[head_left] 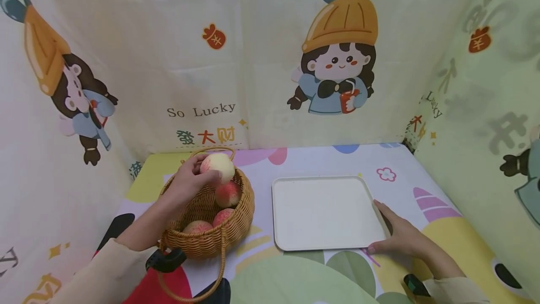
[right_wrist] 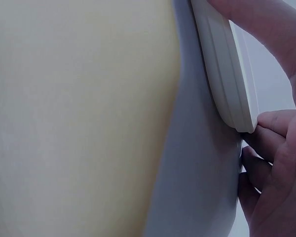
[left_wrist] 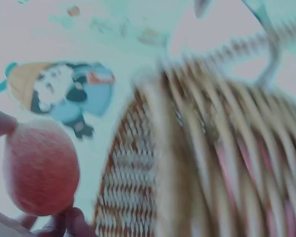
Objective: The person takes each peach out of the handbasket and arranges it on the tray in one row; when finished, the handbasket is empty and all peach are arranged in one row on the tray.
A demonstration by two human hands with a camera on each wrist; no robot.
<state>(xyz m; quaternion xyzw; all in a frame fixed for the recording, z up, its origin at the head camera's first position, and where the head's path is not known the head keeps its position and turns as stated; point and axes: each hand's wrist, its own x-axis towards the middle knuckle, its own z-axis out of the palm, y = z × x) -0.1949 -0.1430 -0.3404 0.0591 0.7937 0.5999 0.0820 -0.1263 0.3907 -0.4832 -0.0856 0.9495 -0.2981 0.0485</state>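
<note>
My left hand [head_left: 191,179] holds a pale yellow and pink peach [head_left: 221,167] between thumb and fingers, over the far part of a round wicker basket [head_left: 249,205]. From the left wrist, that peach [left_wrist: 42,168] looks redder, with fingertips on both sides of it. Inside the basket lie more peaches, among them a red one [head_left: 228,194] below the held one. A white rectangular tray [head_left: 329,212] lies flat to the basket's right. At its near right corner my right hand [head_left: 401,236] grips the edge, thumb in front and fingers along the side, as the right wrist view also shows.
The basket's looped handle [head_left: 221,266] hangs down toward me, and another loop stands at the back. A colourfully printed cloth [head_left: 261,168] covers the table. Printed curtains [head_left: 270,60] enclose the table at the back and both sides.
</note>
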